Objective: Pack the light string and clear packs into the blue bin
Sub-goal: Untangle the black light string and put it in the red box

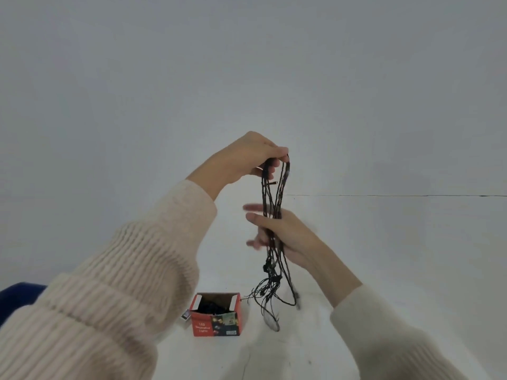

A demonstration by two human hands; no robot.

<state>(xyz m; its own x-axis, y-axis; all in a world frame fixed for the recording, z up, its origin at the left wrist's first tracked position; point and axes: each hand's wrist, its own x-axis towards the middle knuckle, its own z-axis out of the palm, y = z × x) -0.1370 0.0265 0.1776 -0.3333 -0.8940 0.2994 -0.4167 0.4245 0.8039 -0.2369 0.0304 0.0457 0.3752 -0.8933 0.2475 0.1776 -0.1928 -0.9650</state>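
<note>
The dark light string (274,193) hangs in several long loops in front of me. My left hand (252,157) is raised and pinches the top of the loops. Lower down, my right hand (282,234) is around the middle of the bundle, fingers mostly straight and blurred. The loose lower ends (270,303) dangle just above the white floor. A sliver of the blue bin (16,297) shows at the left edge, mostly hidden by my left sleeve. No clear packs are in view.
A small red cardboard box (216,315) with its top flaps open stands on the white floor (384,270) below the string, dark wire inside it. A white wall rises behind.
</note>
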